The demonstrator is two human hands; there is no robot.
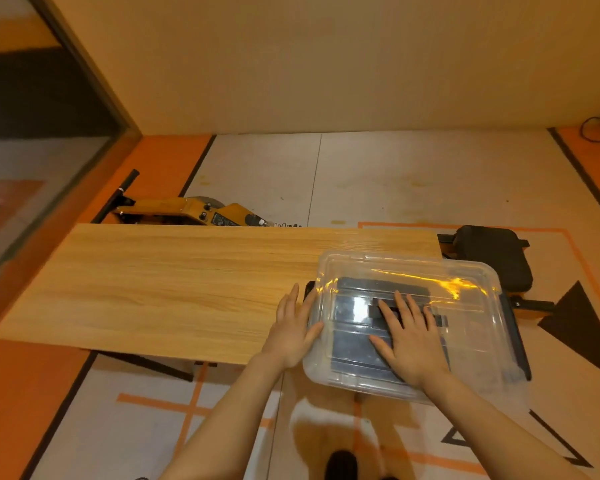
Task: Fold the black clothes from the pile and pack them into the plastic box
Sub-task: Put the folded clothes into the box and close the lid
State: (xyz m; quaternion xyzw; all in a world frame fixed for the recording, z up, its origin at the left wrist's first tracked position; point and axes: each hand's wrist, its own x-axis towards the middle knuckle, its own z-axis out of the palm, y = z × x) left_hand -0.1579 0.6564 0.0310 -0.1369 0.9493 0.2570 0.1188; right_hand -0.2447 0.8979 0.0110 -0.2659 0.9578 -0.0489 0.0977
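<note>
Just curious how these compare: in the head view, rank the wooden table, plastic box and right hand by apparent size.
1. Wooden table
2. Plastic box
3. Right hand, though it lies nearer the camera.

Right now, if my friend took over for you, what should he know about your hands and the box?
Left hand: fingers straight, flat against the left side of the plastic box.
Right hand: open, palm down on the box's clear lid.
The box sits at the right end of the wooden table, hanging over the near edge. Dark folded clothes show through the plastic.
Done: clothes look packed, lid on top.
Left: no pile in view; I cannot tell whether the lid is snapped shut, so check it.
</note>
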